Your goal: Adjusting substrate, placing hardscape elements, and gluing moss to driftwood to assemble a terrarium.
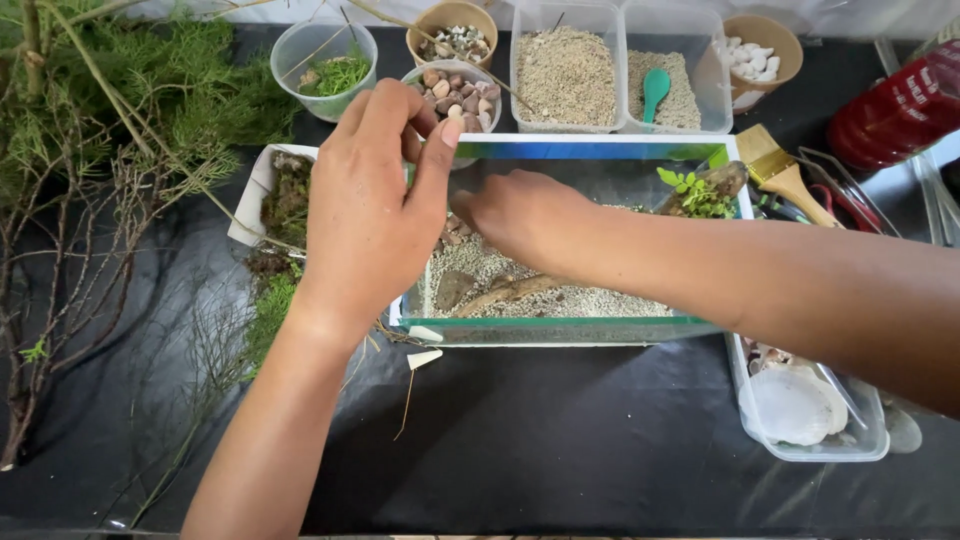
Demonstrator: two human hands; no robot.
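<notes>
The rectangular clear glass tank [580,330] sits mid-table, floored with pale gravel and driftwood. Right hand [520,215] reaches inside — grip hidden, cannot tell. Left hand [375,200] pinches above its corner; place pebbles gently — contents unclear.

We take this for a hobby workbench set up for building planted tanks, likely at home, though the room around it lies outside the view. A black cloth [560,440] covers the table. On it stands a small glass tank [580,330] with a gravel bed, driftwood and a little green plant. Behind it we see tubs of sand [566,75], cups of pebbles [458,90] and white stones [752,55], and a cup of green moss [335,75]. Cut branches and ferny greenery [110,110] lie at the left, a paintbrush [785,175] at the right, and a box of shells [800,405] nearer us.
</notes>
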